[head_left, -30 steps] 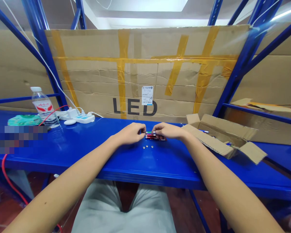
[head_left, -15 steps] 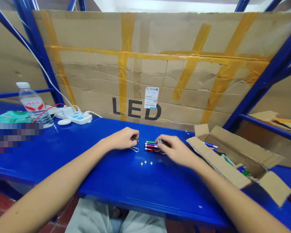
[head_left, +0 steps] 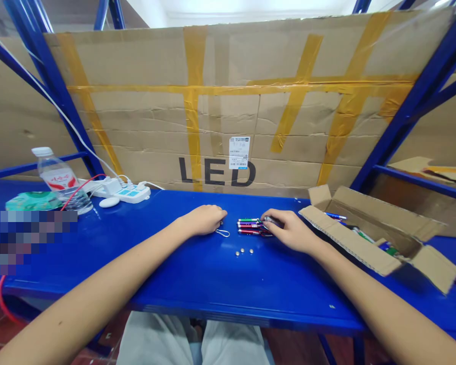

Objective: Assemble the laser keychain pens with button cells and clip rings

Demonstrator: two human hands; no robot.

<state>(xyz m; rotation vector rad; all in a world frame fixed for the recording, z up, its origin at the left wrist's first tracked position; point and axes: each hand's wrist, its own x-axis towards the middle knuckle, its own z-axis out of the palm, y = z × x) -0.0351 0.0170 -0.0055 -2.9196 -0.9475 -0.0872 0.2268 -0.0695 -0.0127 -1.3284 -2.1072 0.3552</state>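
My left hand (head_left: 207, 219) is closed in a pinch on the blue table. A silver carabiner clip (head_left: 223, 233) hangs from its fingertips by a small metal link; the fingers partly hide what else they hold. My right hand (head_left: 291, 229) is closed around a dark and silver tube (head_left: 272, 221), which looks like a small penlight and is mostly covered by the fingers. Just left of it, several slim metal penlights (head_left: 248, 225) in green, purple and red lie side by side. Three small silver button cells (head_left: 242, 250) rest on the table nearer to me.
At the right stands an open cardboard box (head_left: 349, 243) with more coloured tubes inside. On the left are a water bottle (head_left: 63, 182), a green packet (head_left: 32, 201) and a white power strip (head_left: 131, 193) with cables. A large cardboard sheet (head_left: 152, 126) closes off the back.
The view has shifted slightly, so hands and table things appear a little further right. Both hands keep their closed grips, and the penlights and button cells stay in place on the table.
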